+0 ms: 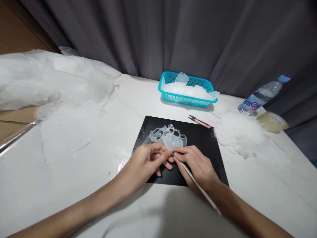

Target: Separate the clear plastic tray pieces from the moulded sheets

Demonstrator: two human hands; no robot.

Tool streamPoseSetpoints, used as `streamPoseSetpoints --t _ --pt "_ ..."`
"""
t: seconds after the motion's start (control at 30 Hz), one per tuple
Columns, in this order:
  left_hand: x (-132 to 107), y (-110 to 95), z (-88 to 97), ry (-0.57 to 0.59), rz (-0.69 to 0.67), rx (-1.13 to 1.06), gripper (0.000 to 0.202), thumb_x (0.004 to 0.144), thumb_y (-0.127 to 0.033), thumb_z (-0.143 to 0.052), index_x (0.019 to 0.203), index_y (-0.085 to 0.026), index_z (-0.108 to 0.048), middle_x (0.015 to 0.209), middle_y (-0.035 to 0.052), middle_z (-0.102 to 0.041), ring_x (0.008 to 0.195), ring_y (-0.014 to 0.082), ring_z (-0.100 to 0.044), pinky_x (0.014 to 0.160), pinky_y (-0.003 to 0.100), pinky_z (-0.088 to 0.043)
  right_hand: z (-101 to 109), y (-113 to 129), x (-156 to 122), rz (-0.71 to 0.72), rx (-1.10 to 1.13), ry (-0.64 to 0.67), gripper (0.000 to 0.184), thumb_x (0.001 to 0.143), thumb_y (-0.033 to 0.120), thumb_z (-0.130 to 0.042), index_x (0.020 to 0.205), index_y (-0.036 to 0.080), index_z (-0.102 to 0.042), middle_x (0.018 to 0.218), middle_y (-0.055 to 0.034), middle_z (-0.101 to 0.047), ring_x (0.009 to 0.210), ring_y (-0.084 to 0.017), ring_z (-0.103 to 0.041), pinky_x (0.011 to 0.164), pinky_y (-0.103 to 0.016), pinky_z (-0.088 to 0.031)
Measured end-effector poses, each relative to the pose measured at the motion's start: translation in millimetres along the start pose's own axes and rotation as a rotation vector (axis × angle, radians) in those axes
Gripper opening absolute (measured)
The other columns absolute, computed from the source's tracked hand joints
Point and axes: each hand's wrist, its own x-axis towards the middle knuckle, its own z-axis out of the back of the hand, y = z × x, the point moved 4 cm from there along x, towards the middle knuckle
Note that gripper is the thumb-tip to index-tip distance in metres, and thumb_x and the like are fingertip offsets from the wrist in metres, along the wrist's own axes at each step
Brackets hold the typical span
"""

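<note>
Holding down the translucent plastic piece [169,138] on the black mat [203,143] at mid-worktop with the left hand [146,162], fingers pinched on its near edge. Gripping a thin white tool [208,199] pen-fashion in the right hand [199,167], fingers closed round it, tip touching the piece. Beyond the mat, pink snips [199,122] and a teal basket [185,98].

Pink lettering on label of water bottle [262,95], curved away, too partial to read

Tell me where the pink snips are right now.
In the head view, the pink snips lie along the black mat's far edge, right of centre, just in front of the blue basket.
</note>
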Motion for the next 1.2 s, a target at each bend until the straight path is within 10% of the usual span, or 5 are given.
streamPoseSetpoints --t 0.5,0.73,0.9,1.03,1.2 --pt "11.1 6.4 18.5 -0.096 0.015 0.263 0.023 0.077 -0.025 -0.062 0.06 -0.02 -0.046 0.055 -0.0066 -0.046 0.054 0.0109 -0.044 0.052 0.024 -0.03 34.6 -79.2 4.8 -0.56 0.408 -0.221 0.009 0.099 0.028 -0.067 0.092 0.022 -0.067 0.107 -0.0065 -0.075 0.108 -0.023 -0.071 0.097 -0.042 -0.056" --pt "9.9 3.1 22.2 -0.035 0.047 0.391 0.026 0.075 -0.026 -0.061 0.056 -0.021 -0.044 0.051 -0.0061 -0.044 0.051 0.0114 -0.042 0.051 0.025 -0.026 55.9 -121.2 2.0 -0.606 0.368 -0.416 0.018 0.091 0.035 -0.077 0.085 0.021 -0.069 0.097 -0.0059 -0.077 0.085 -0.021 -0.072 0.076 -0.038 -0.06" --pt "8.2 -6.2 30.8 -0.078 -0.009 0.484 0.033 0.083 -0.032 -0.066 0.058 -0.02 -0.047 0.053 -0.0046 -0.05 0.052 0.0125 -0.045 0.051 0.025 -0.03 45.0 -94.3 7.9 -0.537 0.422 -0.266 0.01 0.096 0.031 -0.071 0.091 0.022 -0.07 0.105 -0.0068 -0.077 0.107 -0.024 -0.072 0.099 -0.046 -0.057" --pt "0.7 -32.9 36.1 -0.335 -0.368 0.613 0.036 0.085 -0.051 -0.077 0.085 -0.021 -0.058 0.074 -0.0024 -0.058 0.066 0.0156 -0.053 0.061 0.027 -0.042 34.8 -51.4 14.6 -0.496 0.509 -0.009 0.006 0.099 0.027 -0.069 0.094 0.023 -0.068 0.111 -0.0052 -0.077 0.104 -0.02 -0.073 0.094 -0.037 -0.058" --pt "3.3 -36.7 18.7 -0.024 -0.599 0.7 0.035 0.101 -0.036 -0.066 0.133 -0.023 -0.059 0.122 0.0073 -0.067 0.111 0.0221 -0.062 0.095 0.033 -0.047 33.4 -19.4 16.3 -0.35 0.586 0.143 0.016 0.104 0.038 -0.063 0.097 0.024 -0.069 0.114 -0.0054 -0.076 0.106 -0.022 -0.072 0.096 -0.04 -0.057"
